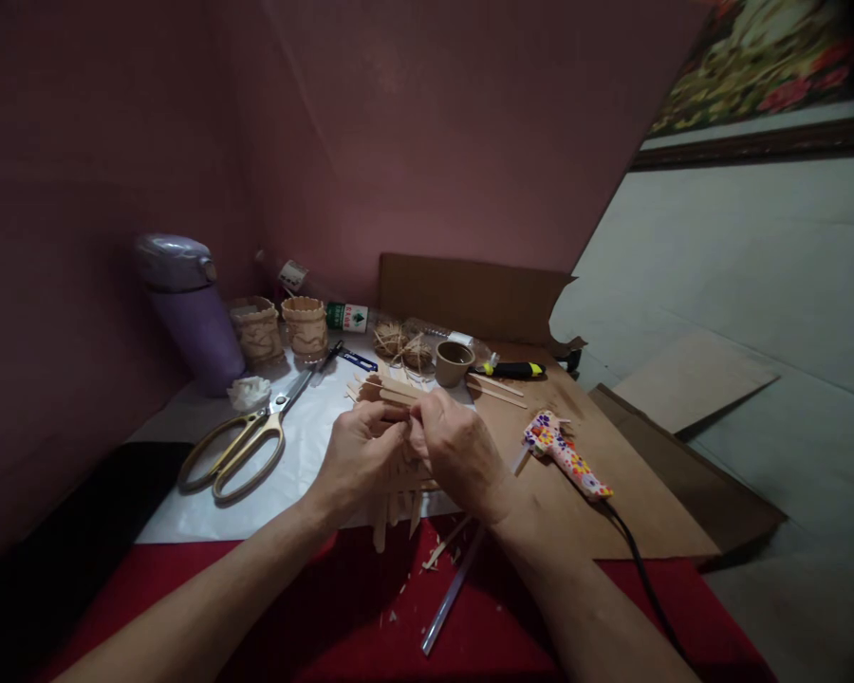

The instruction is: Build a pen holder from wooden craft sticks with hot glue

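My left hand [362, 446] and my right hand [455, 436] meet over the middle of the table, fingers closed around a small wooden craft-stick piece [391, 391]. Its near side is hidden behind my fingers, so I cannot tell its full shape. Loose craft sticks [380, 526] lie beneath my hands and stick out toward me. To the left rest large gold-handled scissors [252, 441]. On the right a flower-patterned glue gun [566, 455] lies on cardboard, and a clear glue stick [452, 593] lies across the red cloth.
Behind stand a purple bottle [195, 323], two carved wooden cups [305, 327], a small brown cup [454, 363] and a bundle of fibre [402, 346]. A black-and-yellow handle [516, 370] lies on the cardboard [612, 512]. The glue gun's cord [637, 555] trails off the front right.
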A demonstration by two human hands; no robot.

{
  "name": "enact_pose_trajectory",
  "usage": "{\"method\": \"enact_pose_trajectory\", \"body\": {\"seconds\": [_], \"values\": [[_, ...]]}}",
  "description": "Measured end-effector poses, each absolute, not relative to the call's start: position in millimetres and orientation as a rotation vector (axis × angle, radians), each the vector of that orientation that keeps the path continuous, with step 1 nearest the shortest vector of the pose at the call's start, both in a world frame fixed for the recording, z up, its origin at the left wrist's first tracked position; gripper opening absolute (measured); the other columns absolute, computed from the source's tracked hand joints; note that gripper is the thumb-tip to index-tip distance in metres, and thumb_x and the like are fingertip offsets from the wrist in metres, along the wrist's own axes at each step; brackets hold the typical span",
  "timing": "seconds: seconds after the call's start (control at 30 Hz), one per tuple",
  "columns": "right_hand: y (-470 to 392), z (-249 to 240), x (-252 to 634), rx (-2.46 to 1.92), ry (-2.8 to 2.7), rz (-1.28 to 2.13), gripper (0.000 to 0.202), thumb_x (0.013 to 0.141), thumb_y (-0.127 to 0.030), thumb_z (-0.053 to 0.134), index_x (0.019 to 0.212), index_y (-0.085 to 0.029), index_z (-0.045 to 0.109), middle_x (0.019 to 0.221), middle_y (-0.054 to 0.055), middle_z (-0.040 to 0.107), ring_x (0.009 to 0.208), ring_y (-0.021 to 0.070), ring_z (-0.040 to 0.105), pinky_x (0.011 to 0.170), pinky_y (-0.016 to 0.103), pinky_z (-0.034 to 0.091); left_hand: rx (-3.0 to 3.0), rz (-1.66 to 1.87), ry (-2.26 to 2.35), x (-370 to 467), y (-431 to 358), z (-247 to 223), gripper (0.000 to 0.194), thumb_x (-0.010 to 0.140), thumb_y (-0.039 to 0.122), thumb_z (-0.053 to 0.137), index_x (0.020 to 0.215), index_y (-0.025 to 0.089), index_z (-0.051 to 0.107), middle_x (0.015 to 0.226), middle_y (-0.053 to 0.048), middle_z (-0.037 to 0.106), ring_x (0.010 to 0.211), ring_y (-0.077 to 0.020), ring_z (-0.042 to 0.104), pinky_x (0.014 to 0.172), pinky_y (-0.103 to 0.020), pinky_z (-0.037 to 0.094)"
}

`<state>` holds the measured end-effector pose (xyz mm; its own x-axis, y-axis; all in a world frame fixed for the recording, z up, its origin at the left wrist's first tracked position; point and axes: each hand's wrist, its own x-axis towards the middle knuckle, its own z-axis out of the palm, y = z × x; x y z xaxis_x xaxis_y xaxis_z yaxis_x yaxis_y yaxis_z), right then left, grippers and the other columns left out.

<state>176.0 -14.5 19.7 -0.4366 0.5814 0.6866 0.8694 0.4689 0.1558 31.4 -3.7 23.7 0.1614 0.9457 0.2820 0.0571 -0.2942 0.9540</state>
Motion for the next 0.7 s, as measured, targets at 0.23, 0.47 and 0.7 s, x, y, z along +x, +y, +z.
{"method": "enact_pose_trajectory", "body": {"seconds": [0.23, 0.47, 0.7], "values": [[-13.1, 10.5, 163.0, -1.299, -2.005, -0.735, 0.021, 0.097, -0.016, 0.035, 0.083, -0.016, 0.051, 0.072, 0.008, 0.056, 0.063, 0.0202, 0.053, 0.056, 0.03, 0.045, 1.307, 1.256, 0.984, 34.0, -3.9, 26.6, 0.012, 0.064, 0.023, 0.074, 0.072, 0.015, 0.076, 0.076, -0.007, 0.075, 0.073, -0.0197, 0.067, 0.068, -0.028, 0.05], [-6.0, 19.4, 185.1, -1.454, -1.775, -0.817, 0.018, 0.094, -0.012, 0.038, 0.081, -0.018, 0.049, 0.073, 0.008, 0.054, 0.064, 0.0204, 0.05, 0.051, 0.03, 0.037, 1.116, 1.29, 0.986, 29.7, -1.4, 26.2, 0.017, 0.057, 0.025, 0.079, 0.068, 0.013, 0.074, 0.07, -0.005, 0.072, 0.065, -0.014, 0.061, 0.063, -0.025, 0.046], [-15.2, 32.1, 188.4, -1.237, -1.67, -0.441, 0.012, 0.095, -0.014, 0.038, 0.093, -0.019, 0.049, 0.085, 0.007, 0.058, 0.077, 0.0187, 0.056, 0.068, 0.032, 0.046, 1.035, 1.293, 0.903, 25.5, 3.7, 25.4, 0.022, 0.055, 0.026, 0.081, 0.07, 0.012, 0.073, 0.077, -0.006, 0.07, 0.071, -0.0151, 0.06, 0.065, -0.027, 0.045]]}}
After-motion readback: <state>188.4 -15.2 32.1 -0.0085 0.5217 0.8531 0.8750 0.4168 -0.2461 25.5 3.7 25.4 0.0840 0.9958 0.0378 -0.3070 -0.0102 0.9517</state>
